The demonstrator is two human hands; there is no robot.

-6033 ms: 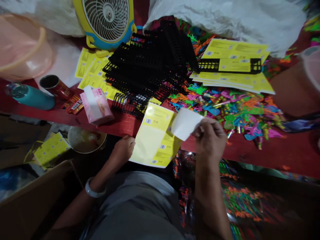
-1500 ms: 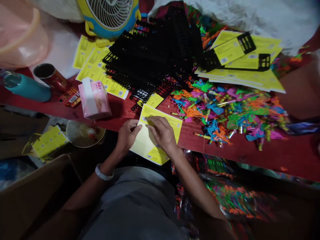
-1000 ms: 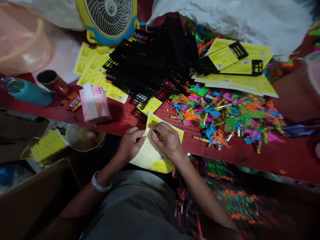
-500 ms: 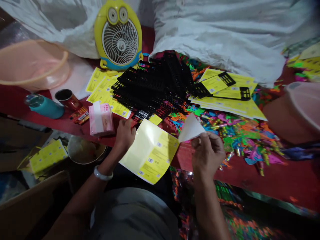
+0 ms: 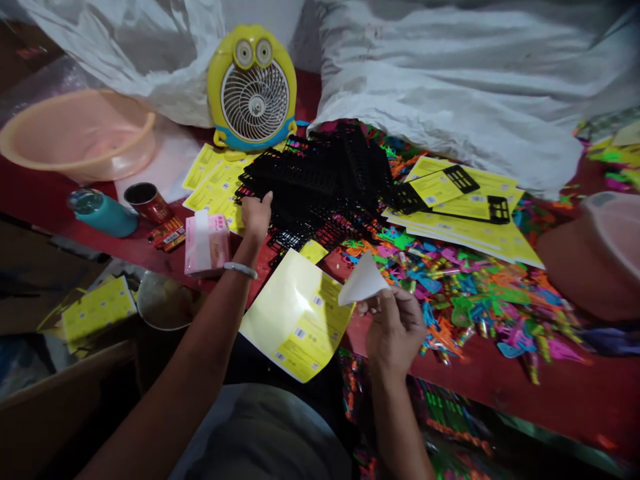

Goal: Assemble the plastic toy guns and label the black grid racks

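My right hand (image 5: 395,327) pinches a peeled sticker (image 5: 364,281), its white back facing me, above the table's front edge. Just left of it a yellow sticker sheet (image 5: 295,317) lies half over that edge. My left hand (image 5: 257,215), a pale bangle on its wrist, reaches forward and touches the near edge of a heap of black plastic grid racks (image 5: 320,183); its fingers look loosely curled and I cannot see whether they grip a rack. A pink tissue pack (image 5: 206,243) sits just left of that arm.
Colourful small plastic pieces (image 5: 465,293) cover the red table (image 5: 525,387) on the right. Yellow sheets with two black racks (image 5: 460,200) lie behind them. A yellow fan (image 5: 253,93), pink basin (image 5: 80,137), teal bottle (image 5: 103,213) and red can (image 5: 146,202) stand at left.
My right hand peeled a sticker off the yellow sheet and lifted it. My left hand let go of the sheet and reached forward to the black racks. The view tilted up.
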